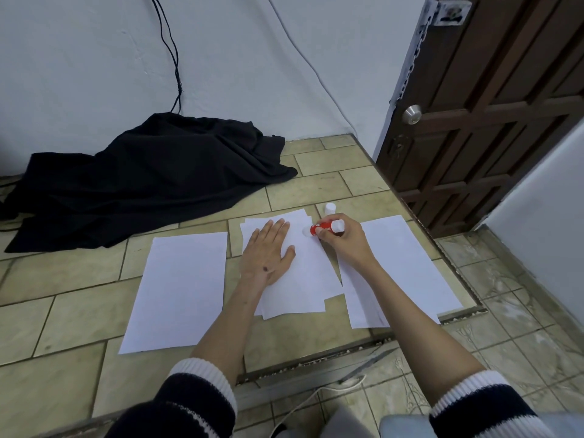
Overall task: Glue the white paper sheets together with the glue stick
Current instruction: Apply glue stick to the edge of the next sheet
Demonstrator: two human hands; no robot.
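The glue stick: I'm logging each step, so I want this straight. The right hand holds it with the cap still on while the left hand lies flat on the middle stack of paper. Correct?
Not quite: the head view shows the glue stick uncapped, its white cap standing on the floor just beyond the sheets. The rest holds: the right hand holds it, and the left hand lies flat on the middle stack of paper.

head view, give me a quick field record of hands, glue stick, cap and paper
left hand: left hand flat on middle paper stack
right hand: right hand grips red glue stick, tip on the stack
cap: white cap standing on tiled floor behind the stack
other paper: left sheet, right sheets
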